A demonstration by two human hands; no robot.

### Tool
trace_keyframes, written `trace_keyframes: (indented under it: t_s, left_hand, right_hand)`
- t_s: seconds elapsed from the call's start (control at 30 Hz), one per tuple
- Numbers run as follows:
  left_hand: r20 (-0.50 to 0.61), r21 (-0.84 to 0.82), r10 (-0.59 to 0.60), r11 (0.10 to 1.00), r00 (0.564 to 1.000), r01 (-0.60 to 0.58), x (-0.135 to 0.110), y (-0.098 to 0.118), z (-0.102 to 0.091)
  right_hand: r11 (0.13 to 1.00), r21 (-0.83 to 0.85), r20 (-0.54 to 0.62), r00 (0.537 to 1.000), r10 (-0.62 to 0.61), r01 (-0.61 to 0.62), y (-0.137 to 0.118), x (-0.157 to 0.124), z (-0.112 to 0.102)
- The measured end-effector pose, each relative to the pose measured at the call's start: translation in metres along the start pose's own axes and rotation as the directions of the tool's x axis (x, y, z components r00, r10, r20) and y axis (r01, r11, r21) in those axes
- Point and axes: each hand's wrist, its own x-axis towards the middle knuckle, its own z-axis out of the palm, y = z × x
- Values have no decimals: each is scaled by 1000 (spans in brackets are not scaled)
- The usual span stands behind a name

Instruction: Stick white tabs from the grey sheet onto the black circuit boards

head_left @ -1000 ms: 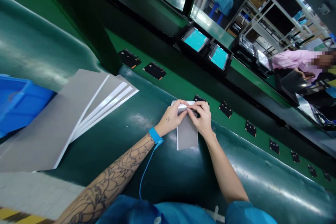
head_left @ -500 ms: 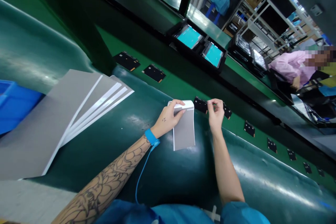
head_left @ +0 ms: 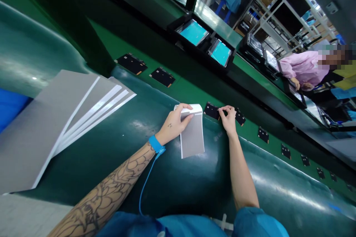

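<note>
My left hand (head_left: 172, 126) grips the top of a small grey sheet (head_left: 192, 137) with white edges, thumb on the front. The sheet's upper end curls back and shows white; its lower part hangs over the green mat. To the right, my right hand (head_left: 228, 118) is closed in a pinch at the right edge of a flat black board (head_left: 211, 111). Whatever lies between those fingertips is too small to make out. Just beyond that hand lies another black board (head_left: 240, 117), partly covered by it. A blue wrist strap (head_left: 156, 144) with a cord circles my left wrist.
Large grey sheets (head_left: 55, 107) with white edges lie fanned at the left, near a blue bin (head_left: 12, 105). Several black boards (head_left: 263, 134) line the green strip. Black trays with turquoise-faced panels (head_left: 194, 32) stand behind. A person in pink (head_left: 303, 68) sits at far right.
My right hand has come down slightly, its fingertips now at the black board's edge. My left hand still holds the small grey sheet. The whole view has shifted a little.
</note>
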Motion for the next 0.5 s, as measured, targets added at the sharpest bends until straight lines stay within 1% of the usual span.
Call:
trace_keyframes:
  t_s: [0.17,0.23,0.3,0.4,0.47,0.5]
  left_hand:
    - [8,-8,-21,1000,1000,21,0,1,0]
    - [13,-7,-26,1000,1000,26,0,2,-1]
    - [16,-5,-29,1000,999,29,0,2,-1]
    - [13,2,-27,1000,1000,27,0,1,0]
    - [12,11,-11,1000,1000,11,0,-1,1]
    - [13,13,2,1000,1000,-2,0,-1,1]
  right_hand:
    - [999,-33,36,999,-10,11,7,-1,-4]
    - [998,-56,29,1000,-5,7,9,-1,-4]
    - [999,-48,-27,1000,-3,2,11,-1,-3]
    - [998,56,-176,984,15,-5,7,-3,-4]
    - [994,113,-245,969,17,11,-7,-10,-4]
    - [991,122,-254,967,-12,45,-18,-17,-2]
